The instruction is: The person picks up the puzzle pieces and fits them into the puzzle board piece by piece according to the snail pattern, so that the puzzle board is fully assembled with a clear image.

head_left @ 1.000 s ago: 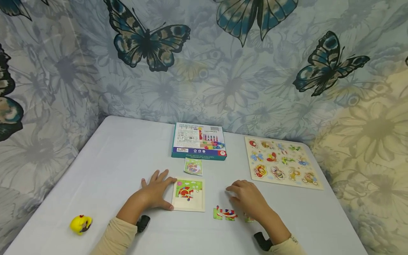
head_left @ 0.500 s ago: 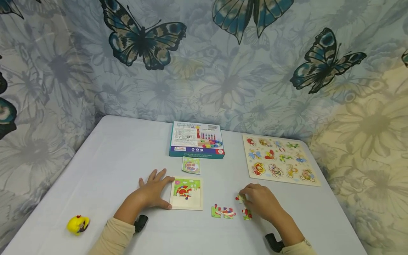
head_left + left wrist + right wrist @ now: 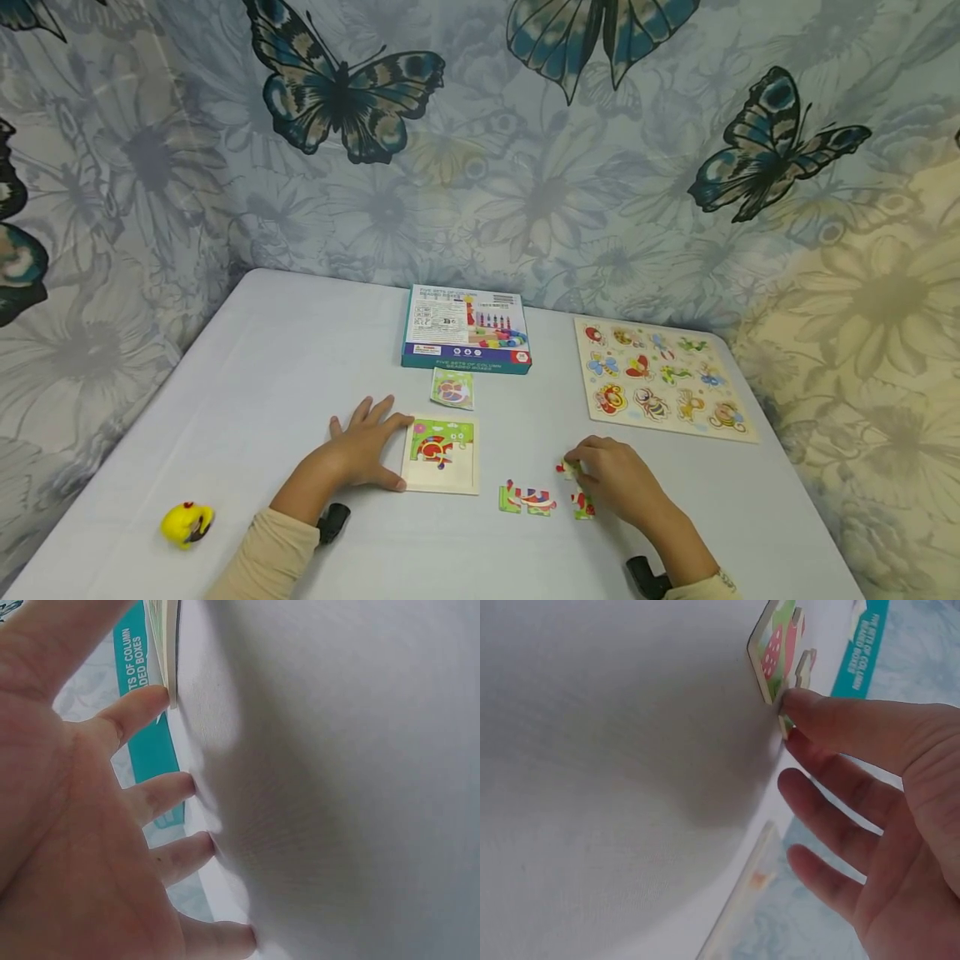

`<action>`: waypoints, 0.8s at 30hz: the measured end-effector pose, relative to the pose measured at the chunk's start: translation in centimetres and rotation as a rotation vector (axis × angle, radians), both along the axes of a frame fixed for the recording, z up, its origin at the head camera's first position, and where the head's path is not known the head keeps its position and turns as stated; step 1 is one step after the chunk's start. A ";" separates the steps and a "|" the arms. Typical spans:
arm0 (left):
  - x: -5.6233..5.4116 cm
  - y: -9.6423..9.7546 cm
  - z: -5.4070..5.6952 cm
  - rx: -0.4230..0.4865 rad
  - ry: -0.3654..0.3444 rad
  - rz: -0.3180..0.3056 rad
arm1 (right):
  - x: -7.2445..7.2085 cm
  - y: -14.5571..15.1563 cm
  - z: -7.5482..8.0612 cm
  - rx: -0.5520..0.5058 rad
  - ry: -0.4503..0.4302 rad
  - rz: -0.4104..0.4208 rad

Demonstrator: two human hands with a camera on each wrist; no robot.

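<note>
My left hand (image 3: 360,450) is spread beside a square wooden puzzle board (image 3: 459,477), index fingertip and thumb at its left edge. Several picture pieces fill the board's upper part; the lower part shows bare wood. In the left wrist view, the outstretched fingertips rest on the white cloth, one at the board's edge (image 3: 172,667). On the right, my right hand (image 3: 615,475) pinches a small jigsaw piece (image 3: 565,468) between thumb and index finger, low over the table. Another piece (image 3: 582,506), with a red strawberry print (image 3: 772,660), lies just nearer. Two more pieces (image 3: 510,497) lie to the left.
Behind the puzzle board lies a small picture card (image 3: 452,389), in front of a flat teal-and-white box (image 3: 465,325). A wooden board with insect pictures (image 3: 621,364) occupies the back right. At the front left sits a yellow toy (image 3: 183,525).
My right hand has moved right and slightly nearer from above the loose pieces, and now pinches the upper right jigsaw piece. The left hand has stayed at the puzzle board.
</note>
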State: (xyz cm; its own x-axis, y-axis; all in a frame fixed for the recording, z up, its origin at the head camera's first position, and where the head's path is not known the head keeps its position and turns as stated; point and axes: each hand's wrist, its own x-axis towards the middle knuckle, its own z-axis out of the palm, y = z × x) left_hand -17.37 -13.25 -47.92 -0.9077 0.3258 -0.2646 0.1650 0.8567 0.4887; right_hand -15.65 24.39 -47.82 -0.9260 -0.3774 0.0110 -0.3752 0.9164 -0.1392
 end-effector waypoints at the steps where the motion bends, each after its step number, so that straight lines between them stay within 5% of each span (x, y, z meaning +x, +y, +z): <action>1: 0.0 0.0 0.0 0.001 -0.001 0.001 | 0.0 0.0 0.0 -0.002 -0.002 0.001; 12: 0.0 -0.2 -0.1 0.004 -0.004 -0.001 | -0.6 -1.3 1.2 0.012 0.039 0.083; 24: -0.2 0.0 -0.6 -0.006 -0.008 0.002 | -1.4 -9.2 1.5 0.005 0.094 0.280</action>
